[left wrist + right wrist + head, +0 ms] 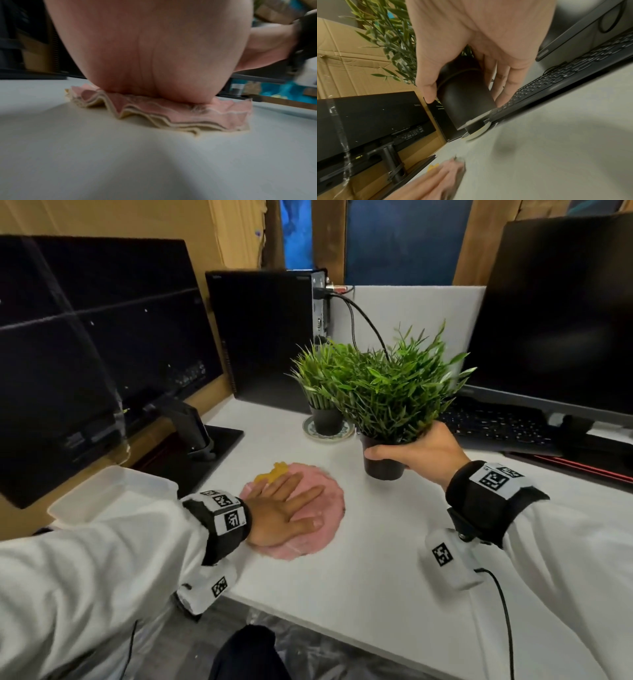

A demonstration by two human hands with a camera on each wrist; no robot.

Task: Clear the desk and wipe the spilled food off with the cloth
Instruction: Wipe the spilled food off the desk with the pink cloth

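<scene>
A round pink cloth (322,508) (187,113) lies flat on the white desk (359,570). My left hand (291,505) presses on it with straight fingers. Yellow spilled food (274,471) (433,167) sits at the cloth's far edge, just beyond my fingertips. My right hand (411,455) (471,83) grips the black pot of a green potted plant (394,392) (464,97), held tilted just above the desk to the right of the cloth.
A second potted plant (323,392) stands on a patterned saucer (329,433) behind. A clear plastic container (102,494) sits at the left edge. Monitors (96,347) (561,316), a computer tower (263,337) and a keyboard (496,426) line the back and sides.
</scene>
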